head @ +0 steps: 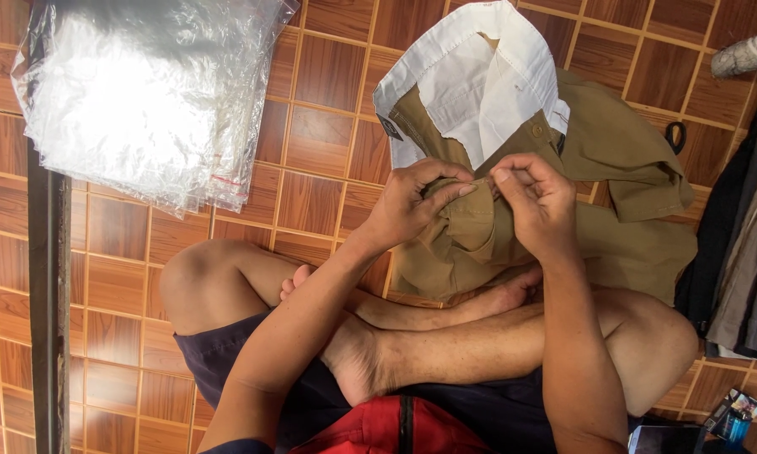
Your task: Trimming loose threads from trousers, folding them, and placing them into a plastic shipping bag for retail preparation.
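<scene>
My crossed legs (446, 336) rest on the tiled floor (311, 134); my left hand (412, 202) and right hand (537, 202), 2 pinching grips, clamp the khaki trousers (614, 202) at the fly, clear bags (143, 92) lying well apart.

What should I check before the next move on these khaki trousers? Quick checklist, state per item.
1. Left hand pinching the khaki trousers at the fly: ok.
2. Right hand pinching the same spot, fingertips meeting the left: ok.
3. Waistband folded open, white lining showing: ok.
4. Button at the waistband visible and undone: ok.
5. What the fingertips grip, thread or zip pull: cannot tell, hidden by the fingers.
6. Stack of clear plastic bags lying apart on the tiled floor, not under the cloth: ok.
</scene>
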